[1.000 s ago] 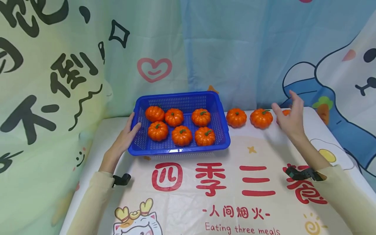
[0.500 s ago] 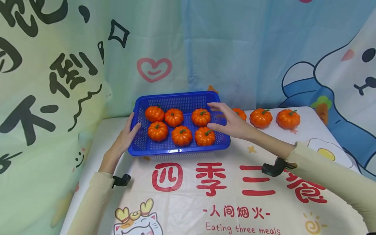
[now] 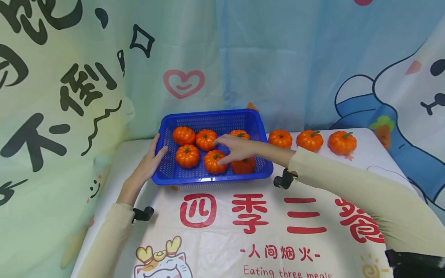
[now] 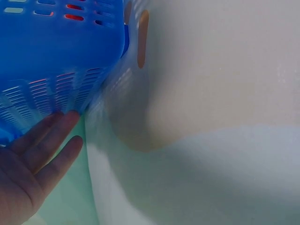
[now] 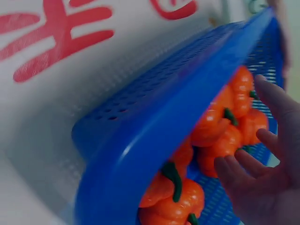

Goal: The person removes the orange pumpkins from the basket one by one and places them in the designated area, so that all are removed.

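A blue plastic basket (image 3: 215, 180) with slotted walls stands on the table and holds several small orange toy pumpkins (image 3: 187, 156) with green stems. My left hand (image 3: 147, 164) rests at its left end, thumb over the rim; the left wrist view shows straight fingers (image 4: 54, 140) along the outer wall. Over the basket's right half reaches my right hand (image 3: 240, 148), thumb and fingers spread, nothing between them. Its fingertips are close over the front middle pumpkin (image 3: 212, 164). Two pumpkins on the right are partly hidden beneath it. In the right wrist view, the right hand (image 5: 262, 173) hovers beside the pumpkins.
A row of 3 more pumpkins (image 3: 310, 140) sits on the table to the right of the basket. A printed cloth (image 3: 222, 247) with red characters covers the table. Behind it hangs a curtain (image 3: 271, 69) with cartoon prints.
My right hand has swung left from the pumpkin row at the far right, over the basket's right rim, to above the pumpkins inside. My left hand has stayed at the basket's left end.
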### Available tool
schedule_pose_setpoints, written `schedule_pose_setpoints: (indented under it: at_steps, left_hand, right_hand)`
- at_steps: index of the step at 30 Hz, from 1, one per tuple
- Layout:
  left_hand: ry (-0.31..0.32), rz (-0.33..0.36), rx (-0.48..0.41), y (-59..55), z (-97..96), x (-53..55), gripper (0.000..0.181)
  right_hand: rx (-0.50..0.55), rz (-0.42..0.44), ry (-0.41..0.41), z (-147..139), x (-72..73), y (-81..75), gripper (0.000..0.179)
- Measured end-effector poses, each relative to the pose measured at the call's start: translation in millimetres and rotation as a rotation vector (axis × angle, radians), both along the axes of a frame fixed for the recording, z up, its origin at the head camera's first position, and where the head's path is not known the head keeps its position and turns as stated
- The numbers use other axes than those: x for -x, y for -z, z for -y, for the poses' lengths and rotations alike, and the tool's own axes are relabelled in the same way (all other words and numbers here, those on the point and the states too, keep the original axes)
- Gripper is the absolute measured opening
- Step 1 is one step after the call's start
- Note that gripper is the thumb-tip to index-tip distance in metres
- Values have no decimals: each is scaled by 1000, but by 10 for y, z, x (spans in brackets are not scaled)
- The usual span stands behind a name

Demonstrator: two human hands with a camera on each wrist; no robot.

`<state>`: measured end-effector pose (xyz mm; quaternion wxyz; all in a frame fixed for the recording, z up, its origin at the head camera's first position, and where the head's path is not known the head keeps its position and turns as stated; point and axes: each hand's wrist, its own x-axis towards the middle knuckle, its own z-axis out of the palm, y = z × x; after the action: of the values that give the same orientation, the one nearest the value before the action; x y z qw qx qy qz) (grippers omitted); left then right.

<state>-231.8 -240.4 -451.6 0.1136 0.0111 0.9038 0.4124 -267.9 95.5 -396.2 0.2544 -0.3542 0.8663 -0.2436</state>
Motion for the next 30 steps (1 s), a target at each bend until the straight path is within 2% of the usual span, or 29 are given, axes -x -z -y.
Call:
schedule_pose_setpoints:
  at_steps: [4, 10, 18, 25, 30]
  left_hand:
    - [1, 2, 5, -7, -1, 5, 75]
    - [-11, -1, 6, 10, 16, -5, 75]
    - [-3, -14, 8, 5, 21, -7, 75]
    - [-1, -3, 23, -3, 9, 11, 75]
    - [-10, -3, 13, 3, 4, 20, 74]
  right_hand:
    - [-113, 23, -48, 133, 61, 69, 68]
    - [-175, 38, -50, 247, 104, 162, 67]
    - [-190, 93, -32, 277, 107, 201, 69]
    - [-189, 34, -57, 252, 127, 246, 70]
    - [-138, 1, -67, 159, 147, 261, 72]
